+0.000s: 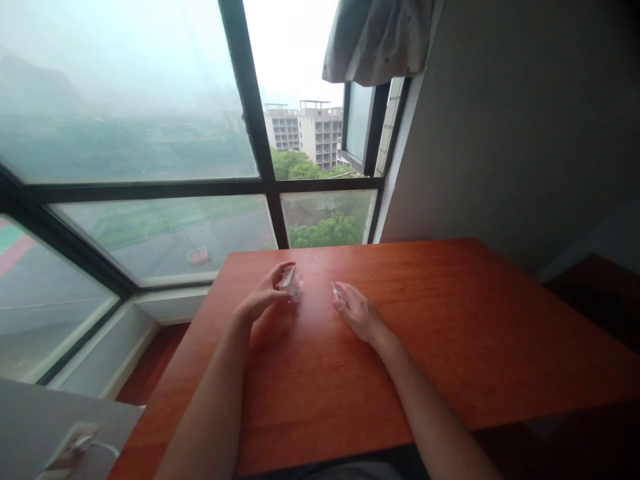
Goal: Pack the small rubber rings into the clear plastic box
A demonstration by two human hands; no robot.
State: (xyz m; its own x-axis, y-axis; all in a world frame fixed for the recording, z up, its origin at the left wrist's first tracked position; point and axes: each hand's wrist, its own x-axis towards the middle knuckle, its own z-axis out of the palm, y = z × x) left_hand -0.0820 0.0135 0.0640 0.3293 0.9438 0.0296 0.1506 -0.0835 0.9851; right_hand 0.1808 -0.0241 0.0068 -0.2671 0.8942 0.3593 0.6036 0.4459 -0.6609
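My left hand (263,293) is closed around a small clear plastic object (289,281), with the thumb and fingers on its sides. It looks like a little transparent box, but its kind is too blurred to tell. My right hand (361,313) lies low over the table to the right, its fingers closed on a thin, clear piece (337,292) that shows at the fingertips. Most of that piece is hidden by the fingers. The two hands are apart, with a strip of tabletop between them.
The reddish-brown wooden table (460,320) reaches to the window (150,193) with its dark frame. A grey curtain (377,40) hangs at the upper right beside a grey wall (510,133). At the lower left, a white cable (103,445) is plugged into a wall socket.
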